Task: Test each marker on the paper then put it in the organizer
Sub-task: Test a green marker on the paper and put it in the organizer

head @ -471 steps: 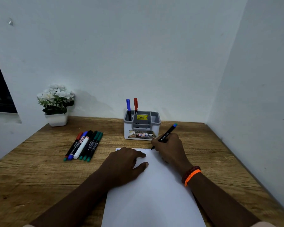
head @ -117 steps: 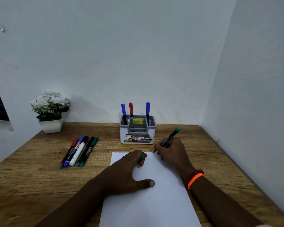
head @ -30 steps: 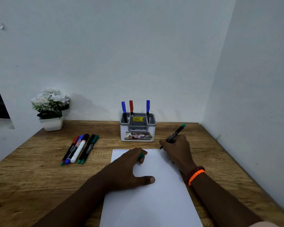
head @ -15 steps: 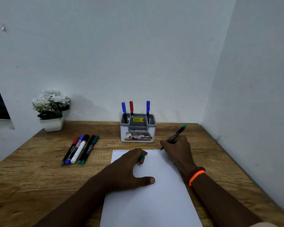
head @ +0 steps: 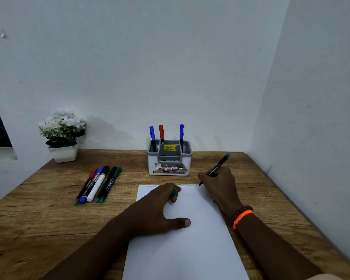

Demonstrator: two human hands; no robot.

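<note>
- Right hand [head: 220, 184]: fingers curled round green marker [head: 215, 168], writing grip; tip down at far right corner of paper [head: 186, 235], cap end tilted up toward 1 o'clock.
- Left hand [head: 156, 207]: palm down on paper, thumb stretched toward 3 o'clock; fingers curled over green cap [head: 172, 194], only partly visible.
- Paper: white sheet at 6 o'clock of organizer [head: 170, 158], lying flat on wooden surface [head: 38, 219]; scribbled test lines along far edge, blue at left, green at right.
- Organizer: white and grey, upright at back centre, near the wall; holding blue marker [head: 151, 132] and red marker [head: 161, 131] in left compartment, second blue marker [head: 182, 131] in right compartment.
- Untested markers [head: 98, 183]: five in a row, touching or nearly so, at 9 o'clock of paper, well apart from it.
- Flower pot [head: 63, 153]: back left corner, clear of the work.
- Risk, judged: tip at very edge of sheet; a stroke running toward 3 o'clock likely to mark the bare surface.
- Risk, judged: paper sliding or creasing if left hand lifts mid-stroke.
- Risk, judged: marker going into organizer uncapped, drying out or staining, if cap under left fingers is forgotten.
- Risk, judged: standing markers knocked during insertion, given narrow compartments.
</note>
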